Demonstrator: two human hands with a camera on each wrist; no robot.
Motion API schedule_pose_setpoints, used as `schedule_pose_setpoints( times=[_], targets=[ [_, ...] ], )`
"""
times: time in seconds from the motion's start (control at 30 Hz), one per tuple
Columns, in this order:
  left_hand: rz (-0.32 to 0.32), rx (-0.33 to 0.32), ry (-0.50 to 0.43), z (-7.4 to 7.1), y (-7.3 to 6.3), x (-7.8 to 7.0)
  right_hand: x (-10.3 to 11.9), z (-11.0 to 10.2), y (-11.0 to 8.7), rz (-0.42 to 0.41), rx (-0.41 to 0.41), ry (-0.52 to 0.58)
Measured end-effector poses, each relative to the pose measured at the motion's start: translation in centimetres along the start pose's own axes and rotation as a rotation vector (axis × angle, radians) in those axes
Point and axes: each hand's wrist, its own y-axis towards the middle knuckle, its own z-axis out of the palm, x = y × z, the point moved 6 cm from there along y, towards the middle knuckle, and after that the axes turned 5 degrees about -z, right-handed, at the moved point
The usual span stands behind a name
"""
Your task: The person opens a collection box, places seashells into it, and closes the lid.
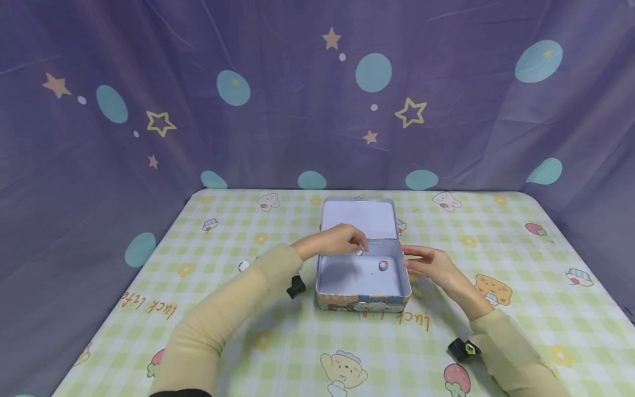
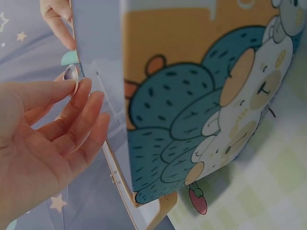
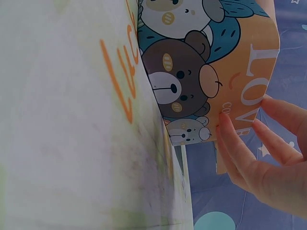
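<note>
Reaching forward and inward with the left arm, pinching between thumb and index finger of the left hand, curving the other fingers loosely; angling the right arm inward, spreading the right hand's slightly bent fingers apart.

On the table, a box — lid up at the back, one little ball inside, toward the right. Over the box, the left hand with a small round thing. Touching the box's right side, the right hand. Left of the box, on the table, another round thing. Behind the table — a curtain.
</note>
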Motion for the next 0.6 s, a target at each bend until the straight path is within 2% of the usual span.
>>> schedule_pose_setpoints(
  times=[0.5, 0.6],
  targets=[
    [-0.001, 0.019, 0.017, 0.31, 0.56, -0.22, -0.03, 0.03, -0.03, 0.007, -0.002, 0.003],
    [-0.004, 0.007, 0.032, 0.25, 0.47, 0.03, 0.05, 0.0, -0.05, 0.007, -0.002, -0.001]
  ],
)
